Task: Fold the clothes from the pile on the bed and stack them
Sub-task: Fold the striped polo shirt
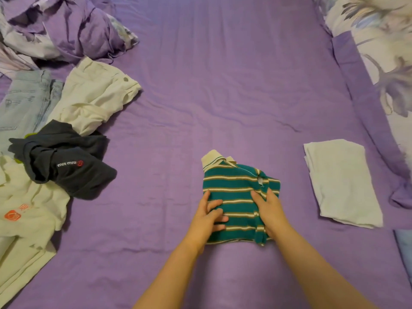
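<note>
Purple bed sheet w/ floral pillows at right — soft light.

Crumpled purple duvet heaped far left; floral pillow along the right edge.

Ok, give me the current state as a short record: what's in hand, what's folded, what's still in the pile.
in hand: striped shirt, folded small, lying on the purple sheet
left hand: fingers spread flat on the shirt's left side
right hand: pressing flat on its right side
folded: white garment, right of the shirt, apart from it
pile, left: dark top, cream trousers, pale jeans, white printed shirt
</note>
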`<state>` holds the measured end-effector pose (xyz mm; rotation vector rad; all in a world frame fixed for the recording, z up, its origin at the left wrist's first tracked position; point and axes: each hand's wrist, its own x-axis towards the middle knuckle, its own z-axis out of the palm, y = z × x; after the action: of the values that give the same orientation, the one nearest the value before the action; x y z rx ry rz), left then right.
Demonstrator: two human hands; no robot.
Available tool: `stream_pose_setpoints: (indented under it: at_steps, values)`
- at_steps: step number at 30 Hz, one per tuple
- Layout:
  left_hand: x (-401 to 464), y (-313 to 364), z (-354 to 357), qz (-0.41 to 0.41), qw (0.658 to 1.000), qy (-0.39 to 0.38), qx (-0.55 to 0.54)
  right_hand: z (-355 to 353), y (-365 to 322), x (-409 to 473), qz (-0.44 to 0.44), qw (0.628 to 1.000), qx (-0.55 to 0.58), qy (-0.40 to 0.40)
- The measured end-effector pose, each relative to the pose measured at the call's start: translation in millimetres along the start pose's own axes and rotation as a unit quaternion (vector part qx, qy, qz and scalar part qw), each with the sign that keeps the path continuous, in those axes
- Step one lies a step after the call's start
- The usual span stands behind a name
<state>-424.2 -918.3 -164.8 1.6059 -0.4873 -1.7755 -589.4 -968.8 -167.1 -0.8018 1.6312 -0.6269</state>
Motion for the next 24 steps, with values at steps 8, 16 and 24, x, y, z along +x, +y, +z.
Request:
stream_pose_setpoints:
  at_steps: [8,16,24]
  values:
    - [32,-25,3,0.026,0.951,0.177,0.251,-49,30,33,-0.024,0.997,-0.063,0.033]
    - [66,-15,16,-0.04,0.978,0.154,0.136,-38,50,44,0.094,0.988,-0.081,0.094]
    - [61,8,35,-0.136,0.982,0.005,-0.127,-48,28,49,0.062,0.998,0.003,-0.002]
